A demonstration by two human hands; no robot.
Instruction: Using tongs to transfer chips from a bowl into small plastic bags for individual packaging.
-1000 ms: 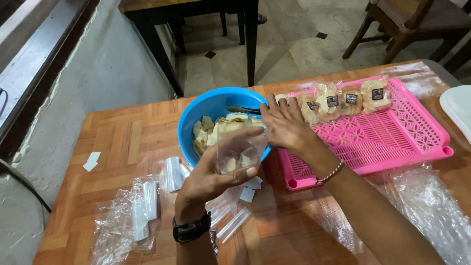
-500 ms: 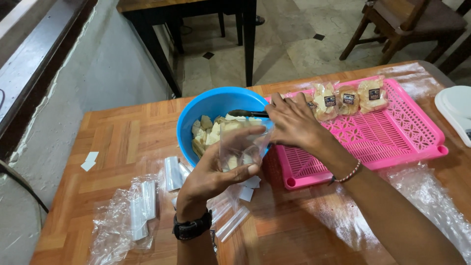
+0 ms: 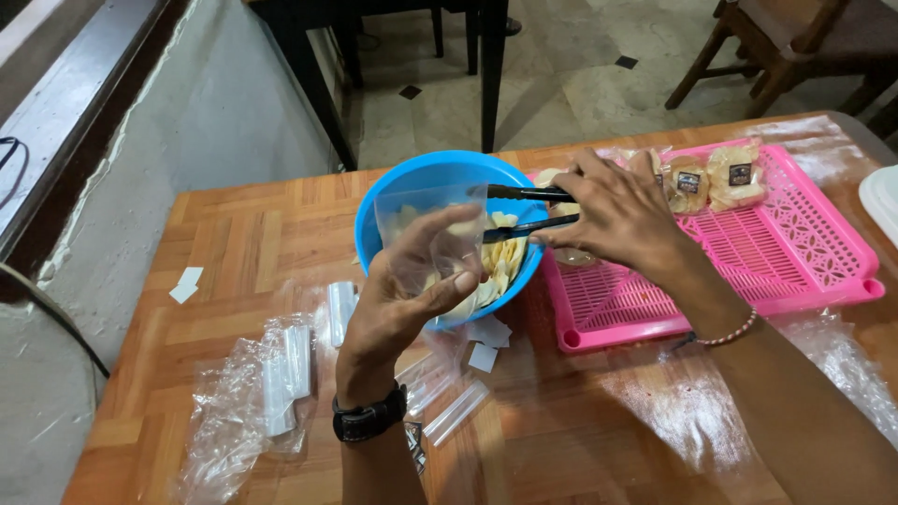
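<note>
— What changed?
— The right hand (image 3: 622, 220) now grips black metal tongs (image 3: 524, 210), fingers closed — over the round blue plastic bowl (image 3: 393, 192).
— And the left hand (image 3: 402, 309)?
— Raised, pinching the clear plastic bag (image 3: 426, 238) at the bowl's nine o'clock.

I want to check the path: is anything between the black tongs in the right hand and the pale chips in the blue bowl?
Nothing visible: the black metal tongs already reach over the round blue plastic bowl above the pale chips.
</note>
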